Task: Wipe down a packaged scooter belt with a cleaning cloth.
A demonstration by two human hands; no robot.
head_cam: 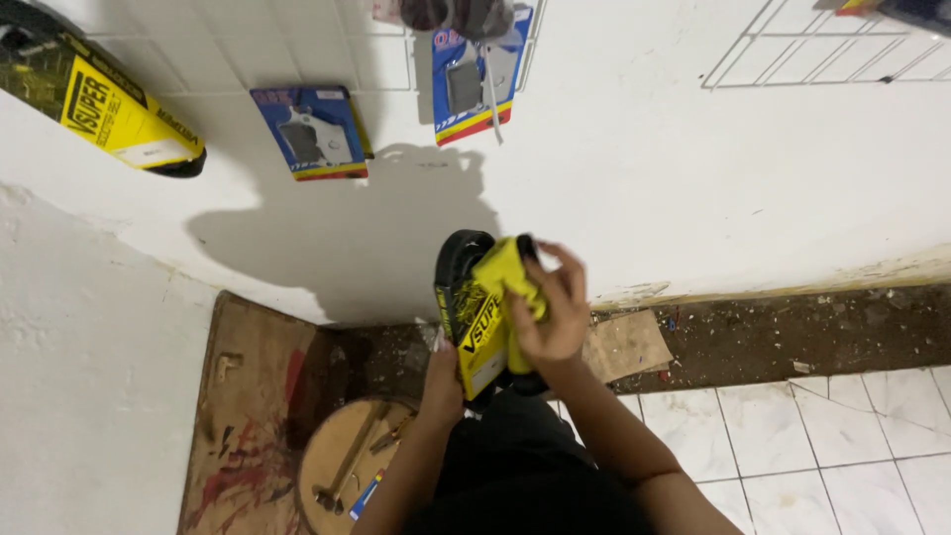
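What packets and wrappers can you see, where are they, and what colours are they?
Wrapped tyre: black, in a yellow and black sleeve, held by the left hand and right hand.
Second wrapped tyre: same colours, on the wall, top left.
Blue card packet: rectangular, on the wall.
Another blue card packet: on the wire rack, top middle.

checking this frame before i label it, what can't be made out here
Head view, all of it:
- Folded tyre in yellow sleeve: lower end hidden behind the left hand and dark clothing.
- Right hand: palm turned away, its grip on the sleeve unseen.
- Second wrapped tyre on the wall: cut off by the left edge.
- Round wooden stool: tools on it too dim to identify; an arm covers one side.
- Blue packet: top hidden by a dark object.
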